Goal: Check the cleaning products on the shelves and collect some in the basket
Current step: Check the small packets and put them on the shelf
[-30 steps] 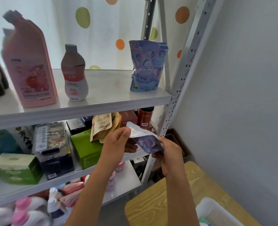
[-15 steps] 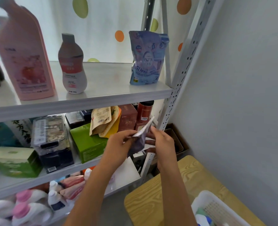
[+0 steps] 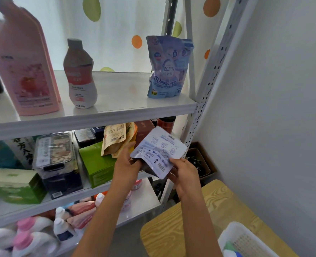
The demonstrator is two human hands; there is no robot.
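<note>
A white basket (image 3: 246,240) sits nearest, on a wooden table (image 3: 172,232), low and to the right of the pouch (image 3: 158,152); something green and blue shows inside it. The pouch itself is up in front of the middle shelf (image 3: 42,203), its pale printed back with a barcode turned toward the camera. The left hand (image 3: 126,166) grips the pouch's lower left edge, fingers curled under it and thumb along the side. The right hand (image 3: 184,174) pinches the pouch's lower right corner, thumb on the printed face just beside the barcode.

Below and left of the pouch, on the lowest shelf in view, lie white bottles (image 3: 60,230) with pink and white caps. Left of the pouch, on the middle shelf, stand a green box (image 3: 96,164), a clear lidded container (image 3: 55,160) and a pale green carton (image 3: 14,186). Just behind the pouch, a tan paper bag (image 3: 114,138) leans, with a dark red can (image 3: 165,123) beyond it.

Above the pouch, on the top shelf (image 3: 116,95), a blue pouch (image 3: 169,67) stands upright almost directly overhead. Further left stand a white and red bottle (image 3: 80,76) and a big pink bottle (image 3: 23,67). Behind them hangs a spotted curtain (image 3: 116,25). A cardboard box (image 3: 201,160) sits on the floor right of the pouch, against the wall.
</note>
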